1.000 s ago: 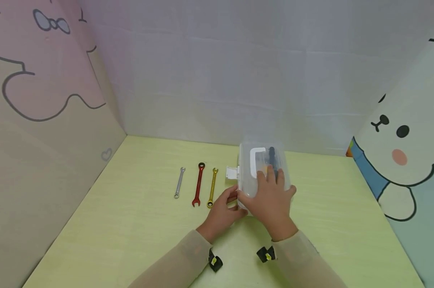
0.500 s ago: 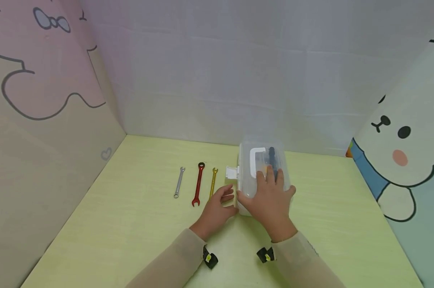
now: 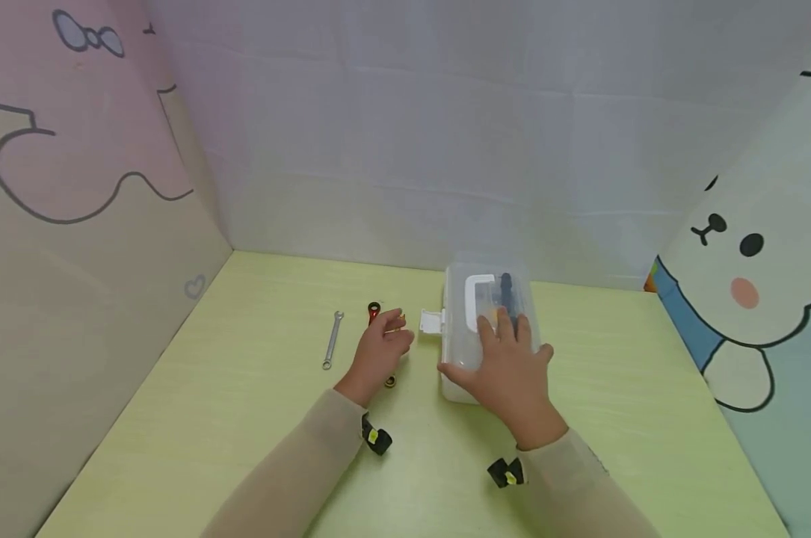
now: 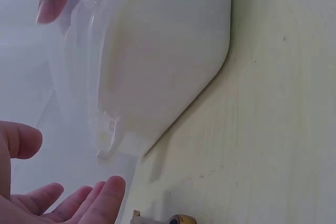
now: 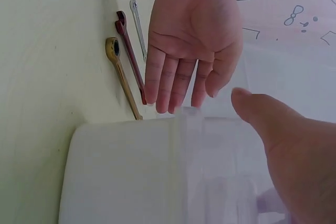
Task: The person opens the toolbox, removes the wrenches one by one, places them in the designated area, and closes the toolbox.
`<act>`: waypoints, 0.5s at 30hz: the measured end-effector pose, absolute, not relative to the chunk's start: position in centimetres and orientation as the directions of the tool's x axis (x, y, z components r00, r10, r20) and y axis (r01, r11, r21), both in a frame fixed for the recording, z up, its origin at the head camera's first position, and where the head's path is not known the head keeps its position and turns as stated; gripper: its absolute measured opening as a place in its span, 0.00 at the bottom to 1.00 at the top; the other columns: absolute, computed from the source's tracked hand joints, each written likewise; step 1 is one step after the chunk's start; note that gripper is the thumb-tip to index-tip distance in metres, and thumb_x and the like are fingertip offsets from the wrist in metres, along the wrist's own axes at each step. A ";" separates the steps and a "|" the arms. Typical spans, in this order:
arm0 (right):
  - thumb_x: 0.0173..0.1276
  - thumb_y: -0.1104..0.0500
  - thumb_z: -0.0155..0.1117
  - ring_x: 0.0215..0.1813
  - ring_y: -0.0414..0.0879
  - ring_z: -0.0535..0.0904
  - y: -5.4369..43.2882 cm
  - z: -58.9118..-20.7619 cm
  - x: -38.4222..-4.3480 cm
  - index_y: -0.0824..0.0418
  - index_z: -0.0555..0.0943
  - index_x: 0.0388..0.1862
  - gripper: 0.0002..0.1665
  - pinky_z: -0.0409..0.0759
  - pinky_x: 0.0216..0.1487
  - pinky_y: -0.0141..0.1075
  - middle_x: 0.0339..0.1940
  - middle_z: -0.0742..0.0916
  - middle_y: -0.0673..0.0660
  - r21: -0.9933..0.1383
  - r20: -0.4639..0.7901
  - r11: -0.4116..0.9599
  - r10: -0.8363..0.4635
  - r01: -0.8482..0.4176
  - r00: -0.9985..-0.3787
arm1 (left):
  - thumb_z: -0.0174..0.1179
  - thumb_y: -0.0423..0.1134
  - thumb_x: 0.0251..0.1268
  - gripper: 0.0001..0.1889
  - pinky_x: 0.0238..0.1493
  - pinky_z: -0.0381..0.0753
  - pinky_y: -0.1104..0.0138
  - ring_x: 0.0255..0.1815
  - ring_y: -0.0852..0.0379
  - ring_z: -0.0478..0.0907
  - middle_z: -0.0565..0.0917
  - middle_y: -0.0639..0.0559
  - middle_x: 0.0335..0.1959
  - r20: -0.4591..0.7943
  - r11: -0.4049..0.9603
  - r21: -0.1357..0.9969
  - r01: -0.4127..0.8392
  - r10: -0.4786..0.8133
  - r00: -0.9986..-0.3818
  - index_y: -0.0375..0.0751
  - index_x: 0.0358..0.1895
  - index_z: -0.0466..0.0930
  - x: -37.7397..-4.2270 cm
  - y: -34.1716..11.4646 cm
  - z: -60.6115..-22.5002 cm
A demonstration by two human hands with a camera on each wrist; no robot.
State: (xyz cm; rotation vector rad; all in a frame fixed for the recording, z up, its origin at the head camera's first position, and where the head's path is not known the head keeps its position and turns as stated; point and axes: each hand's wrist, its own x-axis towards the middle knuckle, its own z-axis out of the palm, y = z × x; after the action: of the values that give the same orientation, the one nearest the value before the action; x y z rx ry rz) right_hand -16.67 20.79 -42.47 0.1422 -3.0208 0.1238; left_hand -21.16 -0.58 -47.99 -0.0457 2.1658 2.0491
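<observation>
A translucent plastic toolbox (image 3: 462,355) with a white handle stands on the table, its white side latch (image 3: 431,322) flipped outward. My right hand (image 3: 510,370) lies spread over the near part of the lid. To the left of the box, my left hand (image 3: 380,351) hovers over the wrenches with fingers loosely bent and nothing in them. Beneath it the yellow wrench (image 5: 122,74) and the red wrench (image 5: 129,51) are partly hidden in the head view. Farther left lies a small silver wrench (image 3: 332,340).
Through the lid a dark-handled tool (image 3: 506,288) shows faintly inside the box. A pale back wall (image 3: 378,149) rises behind the yellow-green table (image 3: 257,418). Printed cartoon panels flank it on both sides.
My left hand has left the box's near left corner and moved left and away from me, over the yellow and red wrenches. The right hand stays on the lid.
</observation>
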 end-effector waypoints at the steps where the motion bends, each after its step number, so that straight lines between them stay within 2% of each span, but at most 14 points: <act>1: 0.53 0.11 0.54 0.77 0.70 0.55 21.1 -42.4 -16.7 0.56 0.67 0.79 0.67 0.66 0.51 0.79 0.80 0.65 0.67 -0.070 0.115 0.991 -0.104 -0.112 -0.988 | 0.59 0.42 0.76 0.31 0.60 0.82 0.58 0.64 0.44 0.78 0.72 0.39 0.71 -0.149 0.061 0.988 -0.144 0.086 -0.985 0.40 0.78 0.63 -21.6 -0.5 -48.0; 6: 0.51 0.12 0.58 0.76 0.68 0.58 22.7 -42.2 -16.7 0.52 0.69 0.79 0.65 0.70 0.52 0.73 0.79 0.67 0.65 -0.071 0.125 0.977 -0.191 -0.201 -0.974 | 0.60 0.43 0.77 0.31 0.58 0.82 0.58 0.63 0.43 0.79 0.71 0.39 0.72 -0.203 0.039 0.979 -0.201 0.082 -0.976 0.43 0.79 0.63 -23.4 0.1 -48.6; 11: 0.53 0.19 0.67 0.76 0.68 0.58 24.3 -42.7 -16.7 0.46 0.70 0.79 0.59 0.67 0.60 0.71 0.80 0.67 0.64 -0.092 0.162 0.953 -0.273 -0.290 -0.948 | 0.58 0.40 0.78 0.30 0.59 0.82 0.53 0.63 0.45 0.77 0.71 0.37 0.71 -0.205 -0.040 0.977 -0.210 0.112 -0.972 0.43 0.79 0.63 -24.7 0.7 -49.0; 15: 0.54 0.21 0.69 0.77 0.69 0.58 25.0 -43.1 -16.6 0.43 0.69 0.80 0.57 0.67 0.62 0.70 0.80 0.66 0.64 -0.077 0.198 0.938 -0.318 -0.338 -0.927 | 0.56 0.39 0.78 0.30 0.61 0.80 0.51 0.64 0.44 0.77 0.73 0.38 0.68 -0.243 -0.109 0.959 -0.261 0.155 -0.958 0.42 0.79 0.61 -25.2 1.3 -49.0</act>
State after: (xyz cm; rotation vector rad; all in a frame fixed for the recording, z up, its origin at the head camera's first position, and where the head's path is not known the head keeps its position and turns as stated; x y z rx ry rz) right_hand -16.62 24.99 -43.11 0.4964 -2.9110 0.1631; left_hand -25.20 1.26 -49.01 -0.1175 1.8853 2.1484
